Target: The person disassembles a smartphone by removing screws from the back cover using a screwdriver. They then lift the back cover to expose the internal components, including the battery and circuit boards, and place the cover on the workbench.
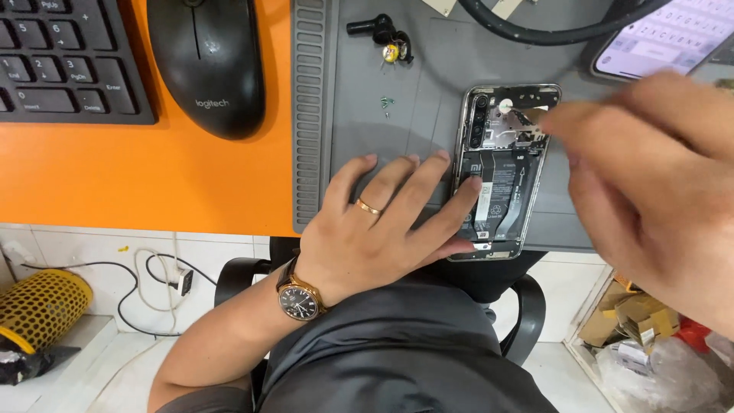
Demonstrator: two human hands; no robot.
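Taking the opened smartphone (497,172) as the landmark and reading from the left: far to its upper left a black keyboard (69,57) and a black computer mouse (206,65) sit on the orange desk (138,168). Closer in, the grey repair mat (367,115) lies under the phone, its ribbed edge toward the mouse. A few tiny green screws (387,102) rest on the mat up-left of the phone, and above them a small black fitting with a yellow part (386,38).

The left hand (382,222), with a gold ring and a wristwatch (300,298), lies flat just left of the phone. Its fingers are spread, and the forefinger and thumb reach onto the phone's lower half, pinning it to the mat.

The phone lies on its face with its back cover off, showing the battery, flat ribbon cables and the camera column near the top. It looks light and thin, stiff at the frame but delicate inside; I judge it best held by the metal rim or pressed on the battery, never on the cables or board.

The right hand (650,176), blurred, comes in from the phone's right, fingertips bunched together at the upper board. Whether they pinch a part or tool I cannot tell.

Beyond it, up-right, lie a thick black cable (550,30) and a second, lit phone (665,34).
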